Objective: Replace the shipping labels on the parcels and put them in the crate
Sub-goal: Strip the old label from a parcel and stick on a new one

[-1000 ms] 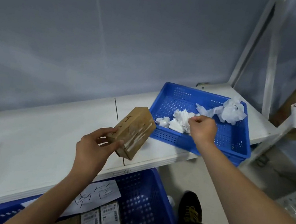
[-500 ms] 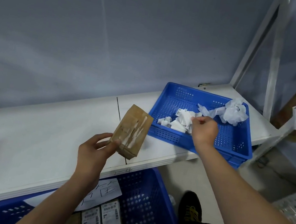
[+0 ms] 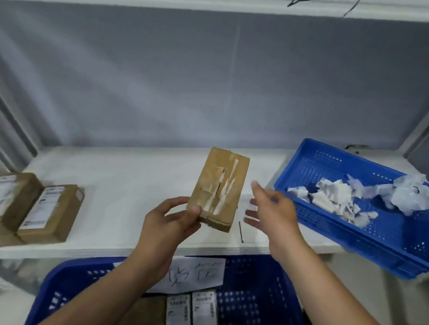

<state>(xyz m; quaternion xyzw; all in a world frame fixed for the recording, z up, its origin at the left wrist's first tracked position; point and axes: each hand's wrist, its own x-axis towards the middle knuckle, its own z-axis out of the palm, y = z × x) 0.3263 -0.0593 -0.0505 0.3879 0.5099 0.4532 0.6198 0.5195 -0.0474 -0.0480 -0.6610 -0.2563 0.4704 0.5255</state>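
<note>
Head view: the left hand [image 3: 167, 227] has its grip closed on the bottom end of a brown parcel [image 3: 218, 188], thumb on the front face, holding it upright above the white shelf [image 3: 127, 177]. Torn white label scraps streak the parcel's front. The right hand [image 3: 272, 212] hovers just beside the parcel with fingers spread, its grip open and empty. On the shelf to the right sits a blue tray [image 3: 363, 240] holding crumpled label scraps [image 3: 341, 198]. Labelled parcels [image 3: 20, 205] lie at the shelf's left end. Below the shelf, the blue crate [image 3: 255, 307] holds more labelled parcels.
</note>
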